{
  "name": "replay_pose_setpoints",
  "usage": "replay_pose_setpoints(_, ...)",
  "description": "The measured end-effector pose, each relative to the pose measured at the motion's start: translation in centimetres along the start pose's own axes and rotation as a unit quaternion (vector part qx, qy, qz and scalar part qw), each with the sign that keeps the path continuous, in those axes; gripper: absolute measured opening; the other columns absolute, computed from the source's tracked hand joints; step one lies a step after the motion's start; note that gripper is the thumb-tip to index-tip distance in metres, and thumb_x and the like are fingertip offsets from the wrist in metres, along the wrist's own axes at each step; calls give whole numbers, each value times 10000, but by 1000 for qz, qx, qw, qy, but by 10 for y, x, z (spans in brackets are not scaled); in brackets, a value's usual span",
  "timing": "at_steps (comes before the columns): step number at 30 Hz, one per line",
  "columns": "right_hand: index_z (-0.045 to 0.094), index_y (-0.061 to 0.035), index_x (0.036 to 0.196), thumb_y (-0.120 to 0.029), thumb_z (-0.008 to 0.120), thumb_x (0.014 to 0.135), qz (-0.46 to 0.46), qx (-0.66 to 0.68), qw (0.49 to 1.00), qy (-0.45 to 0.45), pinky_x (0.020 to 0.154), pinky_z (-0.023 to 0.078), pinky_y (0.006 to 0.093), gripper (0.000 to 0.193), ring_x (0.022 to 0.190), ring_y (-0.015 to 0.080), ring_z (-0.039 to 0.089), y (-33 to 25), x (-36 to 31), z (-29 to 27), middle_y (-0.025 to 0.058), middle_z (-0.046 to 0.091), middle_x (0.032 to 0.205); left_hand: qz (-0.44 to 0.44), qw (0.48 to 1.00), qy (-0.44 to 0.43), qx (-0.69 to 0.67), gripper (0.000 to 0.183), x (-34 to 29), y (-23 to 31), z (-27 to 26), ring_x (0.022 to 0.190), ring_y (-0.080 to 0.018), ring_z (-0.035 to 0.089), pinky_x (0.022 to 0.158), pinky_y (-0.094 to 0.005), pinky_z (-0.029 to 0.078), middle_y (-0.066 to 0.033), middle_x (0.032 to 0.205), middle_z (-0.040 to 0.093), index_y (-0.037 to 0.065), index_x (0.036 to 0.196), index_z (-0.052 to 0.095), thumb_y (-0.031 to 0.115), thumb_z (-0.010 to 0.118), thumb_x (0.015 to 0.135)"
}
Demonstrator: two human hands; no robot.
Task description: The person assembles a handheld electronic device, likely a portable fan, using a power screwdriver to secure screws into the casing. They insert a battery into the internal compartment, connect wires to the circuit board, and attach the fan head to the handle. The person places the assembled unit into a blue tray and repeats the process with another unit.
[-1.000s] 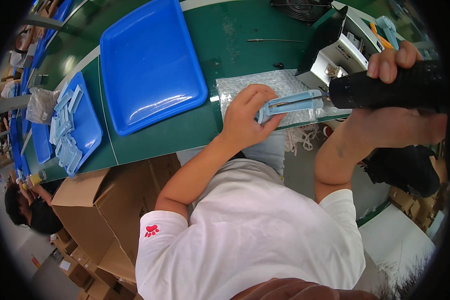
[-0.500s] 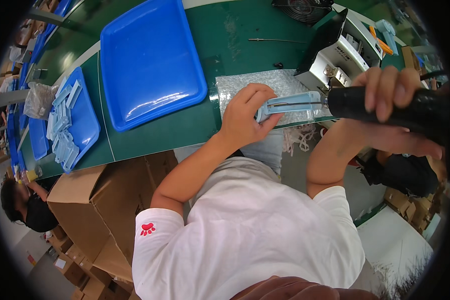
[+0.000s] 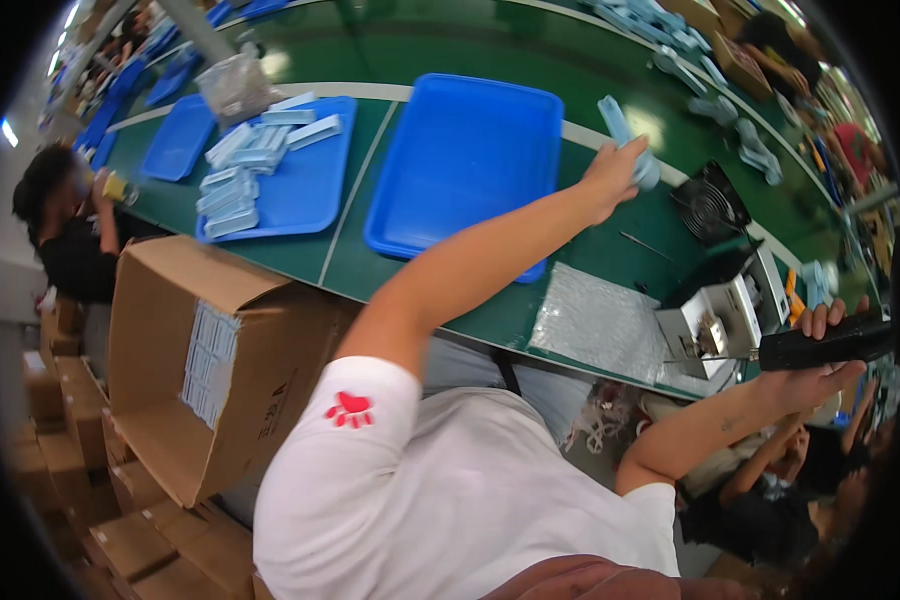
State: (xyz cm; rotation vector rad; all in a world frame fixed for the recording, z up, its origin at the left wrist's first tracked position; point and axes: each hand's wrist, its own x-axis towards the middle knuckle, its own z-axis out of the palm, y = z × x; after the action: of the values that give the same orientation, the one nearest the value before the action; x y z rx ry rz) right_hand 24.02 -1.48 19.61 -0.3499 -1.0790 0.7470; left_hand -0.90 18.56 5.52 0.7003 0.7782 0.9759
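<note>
Well, blue part (image 3: 615,119) (in left fingers (image 3: 630,153))

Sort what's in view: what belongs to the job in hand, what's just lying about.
Likely in use:
- light-blue part, in the left hand
- black tool, in the right hand

Seemingly lying about:
- black fan
- thin rod

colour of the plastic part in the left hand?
Light blue. The plastic part in the left hand shows best in the head view, the only one.
</note>
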Motion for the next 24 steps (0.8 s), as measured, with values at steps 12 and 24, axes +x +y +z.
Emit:
replay_pose_setpoints(12,451,79,1420,-80,528,1071,-75,-297,928,211,1066,497,443,391,1117,286,639,52,2,-19,219,643,1226,356,809,-294,363,65,-155,-91,5,775,-268,699,687,-396,556,-76,859,709,105,902,733,161,713,876)
replay_pose_setpoints(24,477,67,1409,-10,672,970,-346,-589,704,193,1069,501,413,487,1228,297,606,74,-12,-5,200,576,1363,273,394,-681,554,320,-198,-220,14,1016,-366,715,868,-529,561,-128,1075,757,192,1070,773,385,655,843)
